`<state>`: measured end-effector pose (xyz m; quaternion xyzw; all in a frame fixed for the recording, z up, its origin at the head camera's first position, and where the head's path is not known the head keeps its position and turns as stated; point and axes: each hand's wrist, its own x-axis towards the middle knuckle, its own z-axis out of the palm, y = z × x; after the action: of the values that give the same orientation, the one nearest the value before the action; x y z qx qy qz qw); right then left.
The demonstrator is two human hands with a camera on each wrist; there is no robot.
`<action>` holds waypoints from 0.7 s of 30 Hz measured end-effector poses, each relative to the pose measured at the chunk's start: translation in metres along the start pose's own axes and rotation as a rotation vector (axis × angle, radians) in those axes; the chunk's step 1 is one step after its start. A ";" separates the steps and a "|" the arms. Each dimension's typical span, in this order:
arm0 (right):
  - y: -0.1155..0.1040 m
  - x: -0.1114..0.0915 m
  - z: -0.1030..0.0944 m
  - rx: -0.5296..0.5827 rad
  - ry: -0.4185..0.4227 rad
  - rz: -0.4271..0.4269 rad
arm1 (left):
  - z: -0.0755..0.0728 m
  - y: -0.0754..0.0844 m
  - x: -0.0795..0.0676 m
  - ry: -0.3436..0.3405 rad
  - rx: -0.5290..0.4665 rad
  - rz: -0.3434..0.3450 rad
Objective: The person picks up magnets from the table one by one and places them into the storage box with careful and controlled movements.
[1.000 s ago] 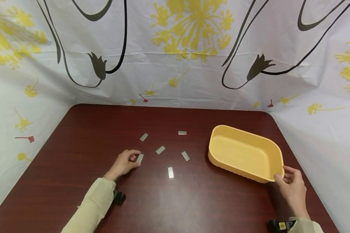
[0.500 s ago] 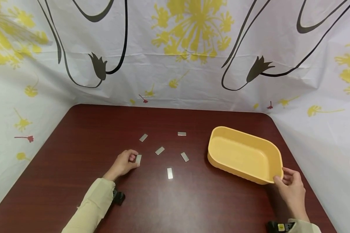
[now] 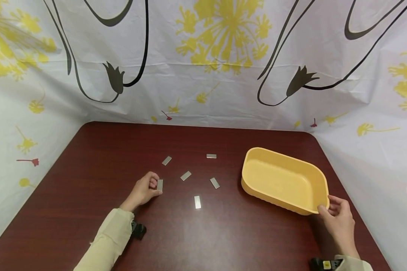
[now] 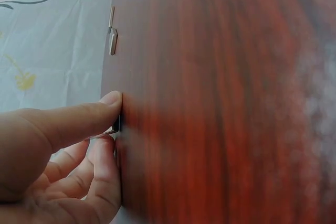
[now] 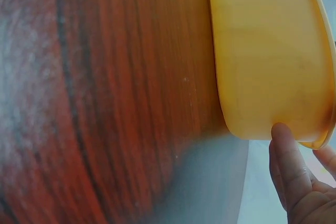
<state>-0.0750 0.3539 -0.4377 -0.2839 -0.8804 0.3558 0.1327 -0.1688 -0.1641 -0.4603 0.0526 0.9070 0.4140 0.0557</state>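
My left hand (image 3: 142, 191) pinches a small flat silver metal plate (image 3: 160, 185) between thumb and fingers, close over the table left of centre. In the left wrist view the thumb (image 4: 79, 124) lies across the front, and only a thin edge of the plate shows beneath it. My right hand (image 3: 340, 224) grips the near right corner of a yellow plastic basin (image 3: 274, 197). Seen from the right wrist, the thumb (image 5: 286, 145) presses on the outer wall of the basin (image 5: 268, 61), while the other fingers are partly out of view.
Several similar metal plates lie scattered between the hands, one (image 3: 198, 202) nearest the front, others such as a plate (image 3: 167, 160) and a plate (image 3: 211, 156) farther back. The dark red wooden table (image 3: 122, 145) meets a flowered white cloth (image 3: 203, 98) behind and at both sides.
The plate in my left hand has turned closer to upright and shifted slightly left as the fingers drew back. My right hand and the basin stay in place.
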 end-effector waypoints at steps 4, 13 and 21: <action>0.000 0.000 0.000 0.000 0.003 0.000 | -0.001 0.000 0.000 -0.005 -0.001 0.002; 0.011 0.006 0.001 0.003 0.001 -0.034 | 0.000 -0.002 0.000 0.016 -0.025 0.013; 0.011 0.006 0.002 0.018 0.008 -0.038 | 0.001 -0.003 -0.001 0.044 -0.014 0.065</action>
<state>-0.0765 0.3631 -0.4469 -0.2674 -0.8820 0.3598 0.1454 -0.1680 -0.1654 -0.4626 0.0725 0.9030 0.4228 0.0228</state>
